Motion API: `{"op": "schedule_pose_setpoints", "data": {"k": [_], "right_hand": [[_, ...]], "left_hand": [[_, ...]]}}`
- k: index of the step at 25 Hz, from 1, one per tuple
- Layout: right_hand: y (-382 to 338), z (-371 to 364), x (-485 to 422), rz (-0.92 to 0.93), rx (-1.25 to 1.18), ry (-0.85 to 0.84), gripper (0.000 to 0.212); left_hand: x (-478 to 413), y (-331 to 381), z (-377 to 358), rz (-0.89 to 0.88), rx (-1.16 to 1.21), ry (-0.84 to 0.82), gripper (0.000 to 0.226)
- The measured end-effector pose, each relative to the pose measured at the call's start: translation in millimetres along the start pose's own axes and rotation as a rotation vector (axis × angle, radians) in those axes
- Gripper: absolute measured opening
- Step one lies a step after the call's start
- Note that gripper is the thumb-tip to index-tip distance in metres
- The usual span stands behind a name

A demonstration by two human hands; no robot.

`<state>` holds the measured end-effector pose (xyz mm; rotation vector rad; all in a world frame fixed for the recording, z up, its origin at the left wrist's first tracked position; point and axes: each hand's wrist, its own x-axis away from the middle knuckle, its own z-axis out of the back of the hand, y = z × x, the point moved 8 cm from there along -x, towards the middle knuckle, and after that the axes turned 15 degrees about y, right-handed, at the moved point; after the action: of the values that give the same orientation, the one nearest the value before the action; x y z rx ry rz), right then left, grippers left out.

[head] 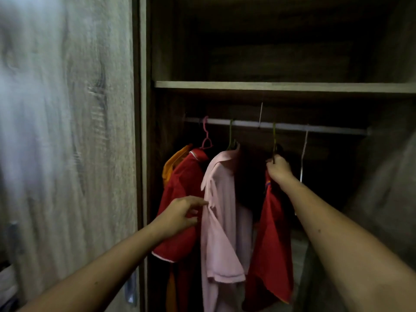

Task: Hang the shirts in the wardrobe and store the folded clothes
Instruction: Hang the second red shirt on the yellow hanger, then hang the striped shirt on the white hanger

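Inside the open wardrobe a metal rail (292,127) carries several shirts. At the left hang an orange shirt (173,163) and a red shirt (184,188) on a pink hanger (206,140). A pink polo shirt (221,221) hangs in the middle on a green hanger. My left hand (180,216) touches the pink shirt's front edge with its fingertips, fingers apart. My right hand (280,170) grips the neck of a green hanger (274,140) hooked on the rail, with a second red shirt (272,255) hanging from it.
A bare wooden shelf (281,86) runs above the rail. An empty thin wire hanger (304,154) hangs right of my right hand. The wardrobe's wood-grain door (72,143) stands at the left with a metal handle (131,289) low down. The interior is dark.
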<state>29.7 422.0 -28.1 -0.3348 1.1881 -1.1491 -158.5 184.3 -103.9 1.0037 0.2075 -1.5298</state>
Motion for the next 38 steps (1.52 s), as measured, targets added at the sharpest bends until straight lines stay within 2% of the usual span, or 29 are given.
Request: {"op": "schedule_pose_setpoints", "data": {"k": [2, 5, 7, 10, 12, 14, 17, 20, 23, 26, 28, 31, 33, 34, 35, 37, 38], "right_hand": [[-8.9, 4.6, 18.9, 0.178, 0.275, 0.070, 0.036], [-40.1, -20.0, 90.6, 0.611, 0.512, 0.177, 0.047], [-71.9, -42.1, 157.2, 0.838, 0.464, 0.142, 0.055], [-133.6, -59.2, 250.1, 1.067, 0.276, 0.074, 0.061], [-182.6, -85.2, 314.9, 1.218, 0.168, 0.010, 0.061], [-224.7, -121.6, 371.0, 1.285, 0.067, -0.090, 0.059], [-287.1, -192.1, 453.5, 1.309, -0.061, -0.258, 0.052], [-353.7, -264.3, 548.9, 1.369, -0.155, -0.445, 0.048], [-400.3, -334.6, 636.5, 1.350, -0.235, -0.651, 0.046], [-408.6, -400.8, 703.2, 1.140, -0.287, -0.913, 0.040], [-403.6, -443.1, 734.4, 0.929, -0.254, -1.051, 0.040], [-393.8, -488.2, 758.1, 0.730, -0.151, -1.090, 0.042], [-389.6, -502.7, 761.8, 0.656, -0.135, -1.042, 0.041], [-389.4, -505.9, 761.7, 0.634, -0.139, -1.018, 0.040], [-388.8, -508.8, 761.7, 0.623, -0.145, -1.000, 0.038], [-387.9, -513.0, 762.0, 0.634, -0.144, -1.011, 0.029], [-387.6, -513.3, 761.4, 0.647, -0.144, -1.036, 0.021]], "left_hand": [[7.5, 2.5, 0.6, 0.015, -0.038, -0.005, 0.051], [28.0, -3.8, 9.5, 0.049, -0.057, -0.010, 0.049], [49.8, -15.4, 29.4, 0.105, -0.050, 0.019, 0.048], [85.3, -45.2, 80.6, 0.262, -0.078, 0.079, 0.046], [123.2, -77.7, 139.6, 0.385, -0.104, 0.166, 0.043], [172.7, -119.1, 208.1, 0.484, -0.211, 0.246, 0.039], [272.8, -190.0, 325.8, 0.681, -0.405, 0.361, 0.036], [394.7, -254.6, 430.7, 0.963, -0.584, 0.432, 0.035], [500.7, -312.6, 491.2, 1.221, -0.719, 0.425, 0.030], [563.9, -360.4, 501.1, 1.406, -0.729, 0.375, 0.028], [595.3, -394.2, 493.8, 1.552, -0.707, 0.307, 0.045], [624.1, -436.5, 477.6, 1.757, -0.640, 0.177, 0.082], [623.8, -453.1, 472.7, 1.797, -0.584, 0.168, 0.092], [614.4, -457.5, 471.2, 1.764, -0.540, 0.183, 0.082], [604.1, -464.2, 470.8, 1.698, -0.488, 0.236, 0.063], [582.1, -465.4, 474.1, 1.586, -0.330, 0.489, 0.029], [574.1, -459.4, 473.0, 1.564, -0.182, 0.657, 0.022]]}}
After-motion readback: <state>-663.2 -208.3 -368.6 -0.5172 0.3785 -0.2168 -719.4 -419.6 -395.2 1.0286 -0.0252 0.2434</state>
